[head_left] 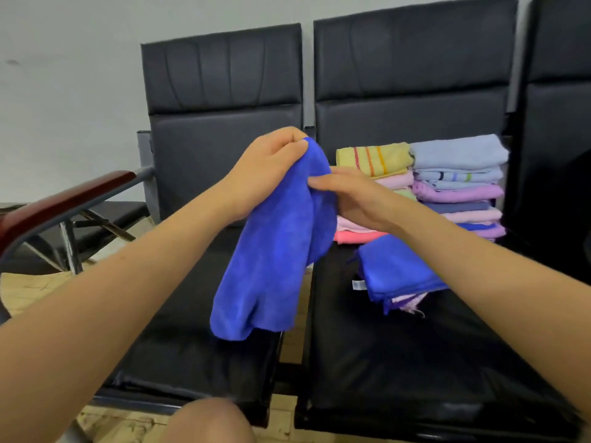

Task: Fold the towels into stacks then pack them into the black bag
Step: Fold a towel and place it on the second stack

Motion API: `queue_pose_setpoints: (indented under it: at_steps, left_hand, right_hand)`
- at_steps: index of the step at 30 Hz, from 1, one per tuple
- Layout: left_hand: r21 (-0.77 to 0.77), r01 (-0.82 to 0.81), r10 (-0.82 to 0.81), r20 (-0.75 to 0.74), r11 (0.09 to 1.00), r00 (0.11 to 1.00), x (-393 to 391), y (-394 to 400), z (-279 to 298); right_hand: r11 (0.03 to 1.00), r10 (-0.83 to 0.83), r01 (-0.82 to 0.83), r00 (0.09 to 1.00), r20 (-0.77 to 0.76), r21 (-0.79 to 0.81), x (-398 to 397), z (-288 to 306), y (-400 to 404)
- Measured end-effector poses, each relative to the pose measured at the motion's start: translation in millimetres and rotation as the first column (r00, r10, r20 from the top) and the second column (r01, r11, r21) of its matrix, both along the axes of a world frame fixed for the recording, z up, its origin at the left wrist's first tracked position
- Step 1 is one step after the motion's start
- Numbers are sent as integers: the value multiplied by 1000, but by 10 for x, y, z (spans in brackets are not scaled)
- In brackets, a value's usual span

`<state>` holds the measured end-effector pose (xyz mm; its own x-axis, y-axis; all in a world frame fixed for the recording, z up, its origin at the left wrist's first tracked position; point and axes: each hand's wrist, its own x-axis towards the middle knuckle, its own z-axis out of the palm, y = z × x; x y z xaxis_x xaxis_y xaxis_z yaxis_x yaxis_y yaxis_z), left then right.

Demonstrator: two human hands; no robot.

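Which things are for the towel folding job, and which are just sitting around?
For the job:
- bright blue fluffy towel, held up by the left hand and right hand
- two tall stacks of folded pastel towels
- small folded blue pile

Just there:
- black padded chairs
- red-brown wooden armrest

The black bag is not in view.

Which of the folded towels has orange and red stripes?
The yellow towel on top of the left stack; the striped towel beside it is pale blue.
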<state>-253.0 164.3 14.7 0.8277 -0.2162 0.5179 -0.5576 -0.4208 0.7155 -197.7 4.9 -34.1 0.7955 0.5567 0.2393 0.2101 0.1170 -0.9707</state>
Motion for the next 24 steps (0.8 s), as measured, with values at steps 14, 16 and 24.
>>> queue_pose_setpoints:
  at_steps: [14,16,24]
  left_hand:
    - [-138,77,-125,-388,987,913,129,-839,-339]
    - [-339,98,-240,-408,936,881,89,-1010,-296]
    - [-596,199,-503,-403,778,765,-34,-1421,-16]
  right_hand:
    - [897,-435,428,900,40,112,-628,349,-1849]
    - [895,-442,438,896,44,83,-719,399,-1981]
    - [878,-443,436,897,-13,196,-920,539,-2387]
